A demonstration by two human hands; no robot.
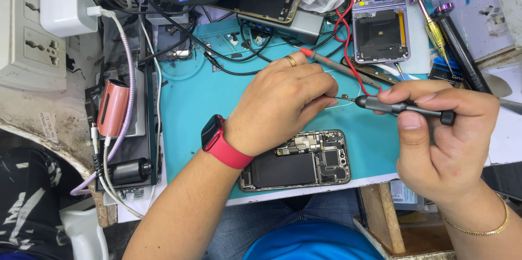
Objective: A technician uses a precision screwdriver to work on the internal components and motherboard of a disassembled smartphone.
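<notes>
Teal silicone work mat (206,102) covered the bench top and carried the job; its soft, grippy surface would keep loose parts from rolling off. An opened smartphone (296,161) lay flat near the mat's front edge, back cover off, black battery and circuit boards facing up, directly below both hands.

The right hand (443,143) was closed around a slim dark precision screwdriver (402,109), thumb and fingers wrapped along the barrel, forefinger laid on top, probably to steady the tip. The tool pointed left, held nearly level above the mat rather than down at the phone.

The left hand (283,105), with a gold ring (291,60) and a red smartwatch (217,140) on the wrist, was pinched shut at the screwdriver's tip (348,98). A very small part appeared to sit between fingertips and bit; too small to identify. Bringing both hands together in mid-air suggested the piece was being seated on or taken from the bit.

A red-tipped probe (337,65) with its red lead lay behind the left hand. A second opened device with a violet frame (380,26) sat at the rear right, beside two screwdrivers with purple caps (435,23). A white plug adapter (65,13) sat in the wall socket strip at far left.
</notes>
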